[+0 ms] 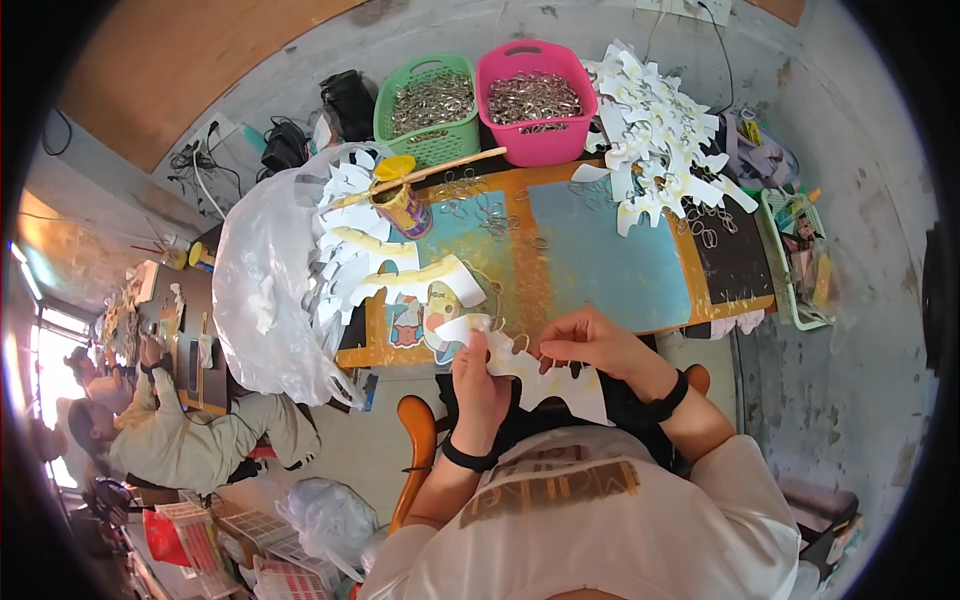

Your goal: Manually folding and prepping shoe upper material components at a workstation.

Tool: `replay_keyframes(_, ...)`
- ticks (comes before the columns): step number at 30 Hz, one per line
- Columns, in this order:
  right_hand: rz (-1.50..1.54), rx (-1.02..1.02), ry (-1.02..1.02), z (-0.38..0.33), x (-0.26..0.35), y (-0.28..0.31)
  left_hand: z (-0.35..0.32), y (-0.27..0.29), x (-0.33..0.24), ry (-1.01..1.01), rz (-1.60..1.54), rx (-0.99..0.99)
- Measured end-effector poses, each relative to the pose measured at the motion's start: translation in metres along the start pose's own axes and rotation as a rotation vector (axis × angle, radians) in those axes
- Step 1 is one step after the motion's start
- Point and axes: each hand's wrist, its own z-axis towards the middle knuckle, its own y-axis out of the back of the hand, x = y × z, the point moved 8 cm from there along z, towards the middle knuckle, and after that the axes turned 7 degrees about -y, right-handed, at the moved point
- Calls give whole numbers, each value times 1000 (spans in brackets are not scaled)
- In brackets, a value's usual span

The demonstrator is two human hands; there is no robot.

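Both hands, left hand [478,375] and right hand [590,345], are closed in a pinch on a white cutout [545,380] held over the lap at the bench [600,265] edge, where a firm, flat grip near the metal ring [520,343] seems advisable.

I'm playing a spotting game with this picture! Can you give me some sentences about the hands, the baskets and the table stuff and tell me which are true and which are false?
1. Both hands hold a white paper cut-out. True: the left hand and the right hand both grip it.
2. The pink basket is empty. False: it is full of metal rings.
3. A green basket stands beside the pink one. True.
4. The yellow-lidded jar is in the right hand. False: it stands on the table, away from both hands.
5. A big pile of paper cut-outs lies right of the pink basket. True.
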Motion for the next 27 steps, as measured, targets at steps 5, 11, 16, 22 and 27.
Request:
replay_keyframes(5,-130,-38,37,0,6,-8,4,14,13,-60,-258,153)
replay_keyframes(11,-167,-129,113,-6,7,-5,-5,9,0,-36,-54,10)
replay_keyframes(16,25,-223,132,-15,22,-4,-5,11,-3,-66,211,60)
replay_keyframes(22,-376,-350,325,-15,43,-6,-12,-12,-24,-195,496,106)
replay_keyframes(27,-529,-405,442,-19,52,-14,-17,-16,-38,-310,977,127)
